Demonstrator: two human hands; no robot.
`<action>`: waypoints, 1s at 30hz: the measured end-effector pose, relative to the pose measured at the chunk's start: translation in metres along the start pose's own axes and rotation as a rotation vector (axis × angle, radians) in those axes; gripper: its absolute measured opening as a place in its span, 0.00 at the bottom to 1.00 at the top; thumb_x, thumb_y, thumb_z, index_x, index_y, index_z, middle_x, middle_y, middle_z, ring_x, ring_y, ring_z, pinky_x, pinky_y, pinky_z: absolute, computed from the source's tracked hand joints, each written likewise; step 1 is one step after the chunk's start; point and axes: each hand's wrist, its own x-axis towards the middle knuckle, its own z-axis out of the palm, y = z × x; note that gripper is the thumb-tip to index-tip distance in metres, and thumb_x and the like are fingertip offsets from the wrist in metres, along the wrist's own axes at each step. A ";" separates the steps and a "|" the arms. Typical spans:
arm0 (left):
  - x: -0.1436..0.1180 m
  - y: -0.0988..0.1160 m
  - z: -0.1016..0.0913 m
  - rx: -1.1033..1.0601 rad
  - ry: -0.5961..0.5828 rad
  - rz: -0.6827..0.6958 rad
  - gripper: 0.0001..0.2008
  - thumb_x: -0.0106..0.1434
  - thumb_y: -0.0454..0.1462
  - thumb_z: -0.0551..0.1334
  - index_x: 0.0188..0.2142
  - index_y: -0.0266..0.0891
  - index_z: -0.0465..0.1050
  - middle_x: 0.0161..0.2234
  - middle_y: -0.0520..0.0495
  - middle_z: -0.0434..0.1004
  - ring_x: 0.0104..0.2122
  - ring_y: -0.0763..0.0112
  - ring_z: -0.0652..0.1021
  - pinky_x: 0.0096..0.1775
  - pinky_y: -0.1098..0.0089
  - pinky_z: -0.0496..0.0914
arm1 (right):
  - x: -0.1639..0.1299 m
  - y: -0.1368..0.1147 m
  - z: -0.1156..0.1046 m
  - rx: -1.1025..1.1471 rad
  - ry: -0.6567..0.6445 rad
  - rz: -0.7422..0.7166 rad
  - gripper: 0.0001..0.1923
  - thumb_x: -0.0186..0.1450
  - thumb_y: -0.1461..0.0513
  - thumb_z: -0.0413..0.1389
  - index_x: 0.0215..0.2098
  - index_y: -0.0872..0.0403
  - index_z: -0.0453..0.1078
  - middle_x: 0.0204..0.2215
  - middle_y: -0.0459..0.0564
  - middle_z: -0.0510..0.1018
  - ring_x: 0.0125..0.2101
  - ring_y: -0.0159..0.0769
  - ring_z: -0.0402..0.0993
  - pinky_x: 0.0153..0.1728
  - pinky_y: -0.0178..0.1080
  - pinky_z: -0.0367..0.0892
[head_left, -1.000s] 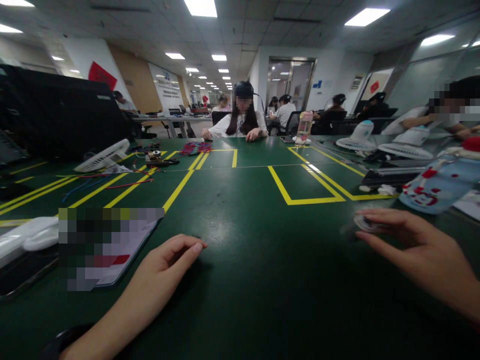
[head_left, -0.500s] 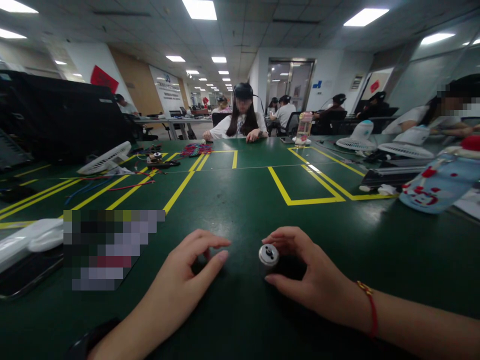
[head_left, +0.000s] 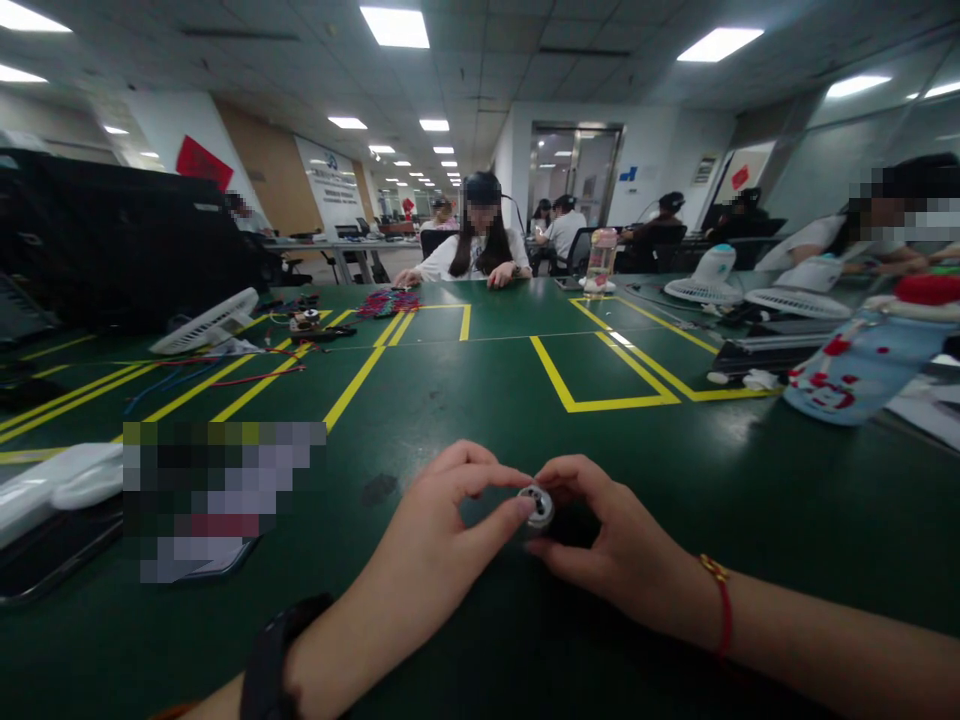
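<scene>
A small silver cylindrical motor [head_left: 538, 512], with a round end cap and dark openings on top, stands upright between my hands. My right hand [head_left: 611, 530] curls around it from the right, its fingers at the far side and thumb at the near side. From the left, my left hand [head_left: 457, 505] reaches in with thumb and index fingertip pinched at the cap's rim. The lower part of the motor is in shadow, so its contact with the green table [head_left: 480, 400] cannot be made out.
On the left lie a phone [head_left: 60, 550], a white device [head_left: 60, 475], a white fan [head_left: 206, 322] and coloured wires [head_left: 259, 378]. A blue bottle [head_left: 855, 365] and more fans [head_left: 795, 295] stand right. Across the table sits a person [head_left: 480, 250] near a wire bundle [head_left: 388, 303].
My left hand has moved right and its thumb and index finger have closed at the motor's top. My right hand stays around the motor. The view has shifted slightly.
</scene>
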 end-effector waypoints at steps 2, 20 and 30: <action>0.001 0.002 0.002 -0.006 -0.010 0.003 0.06 0.61 0.40 0.63 0.36 0.47 0.79 0.34 0.50 0.73 0.37 0.66 0.74 0.39 0.67 0.68 | 0.000 0.000 0.000 0.011 0.003 0.006 0.21 0.57 0.60 0.59 0.46 0.52 0.60 0.40 0.48 0.73 0.39 0.29 0.71 0.41 0.35 0.69; -0.008 -0.033 0.008 0.220 -0.153 0.007 0.12 0.59 0.41 0.65 0.44 0.55 0.78 0.41 0.49 0.73 0.43 0.60 0.71 0.44 0.61 0.65 | -0.010 0.004 -0.013 -0.201 0.180 -0.039 0.20 0.57 0.62 0.57 0.47 0.50 0.60 0.40 0.46 0.72 0.38 0.28 0.71 0.40 0.32 0.70; -0.039 -0.078 -0.064 0.001 0.011 -0.369 0.18 0.64 0.49 0.56 0.50 0.48 0.69 0.32 0.52 0.71 0.32 0.65 0.72 0.34 0.69 0.66 | -0.057 0.078 -0.124 -0.696 0.428 0.201 0.24 0.57 0.50 0.56 0.50 0.49 0.63 0.46 0.51 0.72 0.42 0.39 0.72 0.43 0.42 0.69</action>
